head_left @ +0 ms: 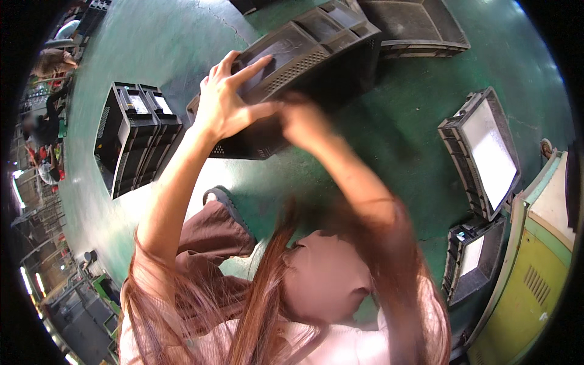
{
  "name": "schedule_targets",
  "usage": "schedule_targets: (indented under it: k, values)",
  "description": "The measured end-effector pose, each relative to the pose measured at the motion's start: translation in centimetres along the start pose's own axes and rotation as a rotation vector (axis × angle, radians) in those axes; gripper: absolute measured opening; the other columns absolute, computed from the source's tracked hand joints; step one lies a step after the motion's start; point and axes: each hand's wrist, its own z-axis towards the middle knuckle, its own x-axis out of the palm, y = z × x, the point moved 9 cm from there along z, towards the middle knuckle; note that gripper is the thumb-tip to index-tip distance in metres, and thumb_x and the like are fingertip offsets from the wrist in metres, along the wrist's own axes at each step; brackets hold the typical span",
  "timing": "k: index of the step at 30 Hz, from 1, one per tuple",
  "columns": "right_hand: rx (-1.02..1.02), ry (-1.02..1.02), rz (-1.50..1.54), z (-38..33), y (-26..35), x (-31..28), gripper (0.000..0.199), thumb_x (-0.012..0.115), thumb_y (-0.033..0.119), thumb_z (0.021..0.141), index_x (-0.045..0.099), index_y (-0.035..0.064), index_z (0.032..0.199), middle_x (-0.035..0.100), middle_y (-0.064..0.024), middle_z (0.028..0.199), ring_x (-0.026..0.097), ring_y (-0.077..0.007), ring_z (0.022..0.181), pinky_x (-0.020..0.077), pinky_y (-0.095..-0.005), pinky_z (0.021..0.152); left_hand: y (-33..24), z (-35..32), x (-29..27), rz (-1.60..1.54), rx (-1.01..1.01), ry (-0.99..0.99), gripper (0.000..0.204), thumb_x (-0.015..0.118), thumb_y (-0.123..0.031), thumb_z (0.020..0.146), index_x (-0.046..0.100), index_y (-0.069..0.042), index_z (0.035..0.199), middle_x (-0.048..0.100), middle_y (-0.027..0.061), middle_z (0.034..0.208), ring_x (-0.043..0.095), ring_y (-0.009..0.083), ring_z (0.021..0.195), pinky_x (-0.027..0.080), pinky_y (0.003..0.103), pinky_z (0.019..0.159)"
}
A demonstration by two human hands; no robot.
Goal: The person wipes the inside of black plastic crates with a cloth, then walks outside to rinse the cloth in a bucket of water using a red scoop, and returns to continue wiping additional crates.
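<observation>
A black plastic crate (pixel 316 45) with a ribbed, panelled face and perforated side stands tilted in front of me above the floor. My left hand (pixel 226 100) is at its near left edge, fingers spread over the panelled face and thumb stretched to the right. It looks to touch the crate, though the frame does not show it gripping. Just right of that thumb is my right hand (pixel 302 120), close to the crate's dark near side. Motion smears its fingers, so their pose cannot be made out. Whether it touches the crate is unclear.
Two black crates (pixel 137 137) stand side by side at left. An open black crate (pixel 413 24) lies at the far right. Two crates with white sheets, a larger (pixel 486 155) and a smaller (pixel 468 261), stand near a green cabinet (pixel 529 267). Other people (pixel 48 131) are at the far left.
</observation>
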Motion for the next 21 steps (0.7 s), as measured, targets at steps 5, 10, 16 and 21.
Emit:
schedule_targets:
  k: [5, 10, 16, 21]
  values:
    - [0.052, -0.391, -0.473, 2.5, -13.8, -4.9, 0.038, 0.055, 0.005, 0.071, 0.063, 0.0159, 0.106, 0.056, -0.0088, 0.117, 0.045, -0.0309, 0.115, 0.0356, -0.0409, 0.100, 0.2, 1.2, -0.1, 0.033, 0.025, -0.018, 0.069, 0.073, -0.045, 0.060, 0.054, -0.028, 0.124, 0.035, 0.0229, 0.135, 0.039, 0.0389, 0.122, 0.033, 0.045, 0.101]
    - [0.148, -0.248, -0.694, 1.7, -13.1, 1.6, 0.033, 0.057, 0.010, 0.072, 0.063, 0.0059, 0.104, 0.056, -0.0118, 0.115, 0.043, -0.0296, 0.117, 0.0357, -0.0439, 0.098, 1.8, 2.6, 0.1, -0.052, -0.033, 0.029, 0.067, 0.071, -0.042, 0.061, 0.054, -0.025, 0.124, 0.035, 0.0213, 0.135, 0.040, 0.0373, 0.121, 0.034, 0.043, 0.101]
    - [-0.270, -0.154, -0.276, -3.0, -3.2, 10.7, 0.028, 0.052, 0.013, 0.072, 0.064, 0.0072, 0.097, 0.056, -0.0124, 0.114, 0.047, -0.0328, 0.112, 0.0334, -0.0455, 0.101, 1.9, 3.3, 0.2, -0.057, 0.000, 0.047, 0.068, 0.071, -0.040, 0.060, 0.054, -0.024, 0.124, 0.037, 0.0228, 0.132, 0.040, 0.0365, 0.122, 0.032, 0.042, 0.101]
    - [0.304, -0.015, -0.393, 3.9, -17.2, -2.9, 0.034, 0.054, 0.009, 0.075, 0.061, 0.0167, 0.107, 0.055, -0.0052, 0.118, 0.053, -0.0315, 0.107, 0.0458, -0.0392, 0.090, 0.8, 2.8, -0.2, -0.010, 0.078, 0.056, 0.070, 0.073, -0.034, 0.058, 0.054, -0.025, 0.124, 0.036, 0.0228, 0.132, 0.043, 0.0368, 0.119, 0.035, 0.044, 0.100]
